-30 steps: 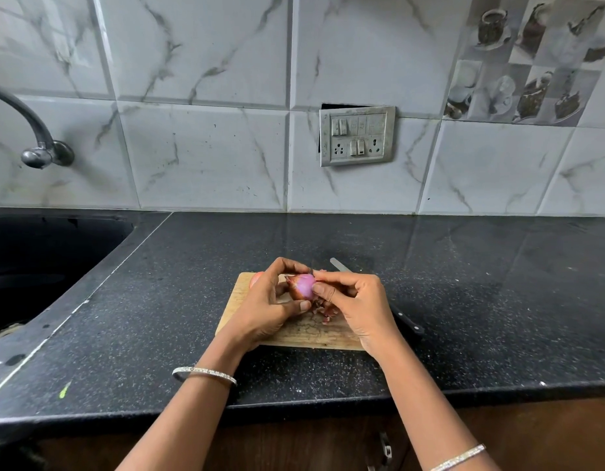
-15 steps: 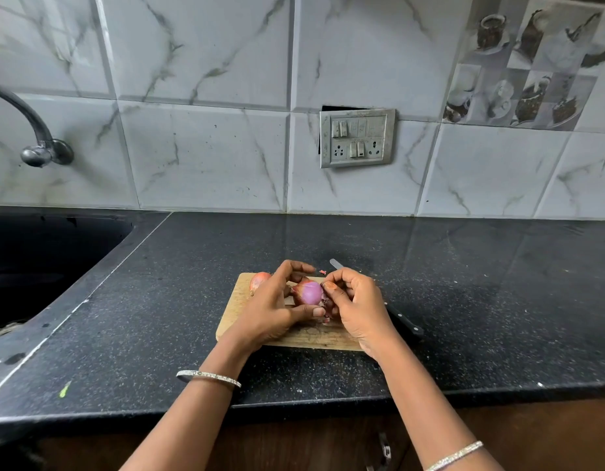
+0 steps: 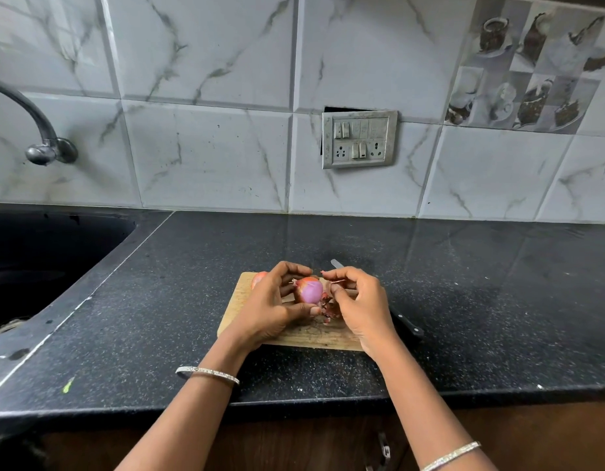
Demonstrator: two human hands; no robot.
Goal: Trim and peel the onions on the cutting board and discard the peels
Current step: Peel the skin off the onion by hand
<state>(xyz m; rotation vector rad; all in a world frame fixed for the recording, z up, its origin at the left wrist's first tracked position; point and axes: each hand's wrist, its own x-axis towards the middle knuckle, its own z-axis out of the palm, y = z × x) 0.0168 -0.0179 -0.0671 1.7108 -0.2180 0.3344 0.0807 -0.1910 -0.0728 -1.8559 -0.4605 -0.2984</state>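
As the right hand [image 3: 358,300] pulls away pinching a peel strip [image 3: 337,282], more purple flesh shows on the onion [image 3: 309,289] gripped by the left hand [image 3: 270,307] over the cutting board [image 3: 307,339]; it looks nearly peeled.

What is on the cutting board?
Peel scraps and, at the far-left corner, a second onion lie on the cutting board. The left hand holds a half-peeled onion above it. It and the right hand, pinching peel, cover the middle.

No text, brand or number can be read. The switch plate [image 3: 359,139] and the picture tile [image 3: 532,62] right of it bear no legible marks.
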